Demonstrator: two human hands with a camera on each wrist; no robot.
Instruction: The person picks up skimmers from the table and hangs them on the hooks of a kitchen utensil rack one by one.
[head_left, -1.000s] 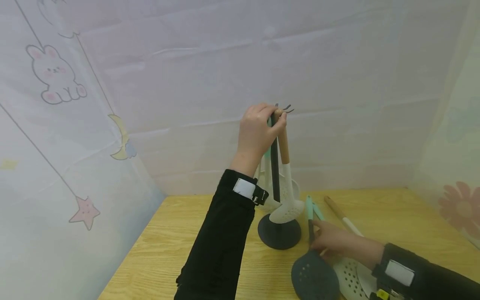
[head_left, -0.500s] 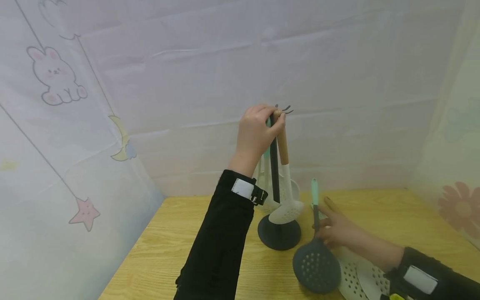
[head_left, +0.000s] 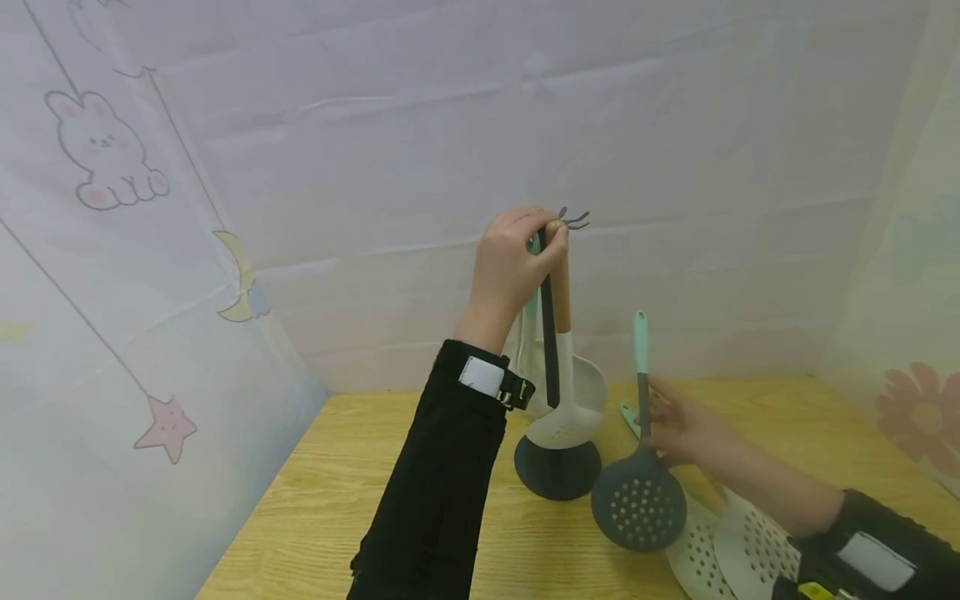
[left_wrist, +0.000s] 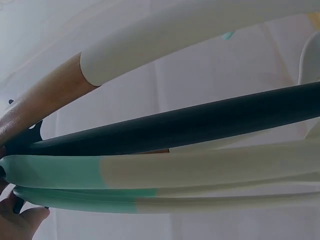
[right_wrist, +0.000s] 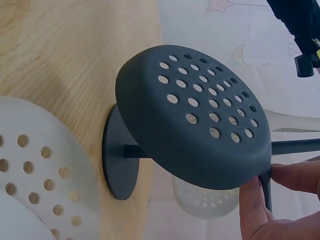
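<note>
My left hand [head_left: 512, 268] still pinches the hung handles atop the utensil stand [head_left: 558, 467]; my right hand [head_left: 677, 427], fingers curled round its stem, has lifted the dark skimmer [head_left: 638, 502] upright off the table [head_left: 315, 500], nearer the hooks.

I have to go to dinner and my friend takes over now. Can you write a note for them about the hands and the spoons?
Left hand grips the top of the utensil stand, beside its hooks. 
Right hand holds the dark skimmer upright by its handle, just right of the stand.
Done: white utensils already hang there.
Left: the skimmer is not hung; white perforated utensils lie on the table.
</note>
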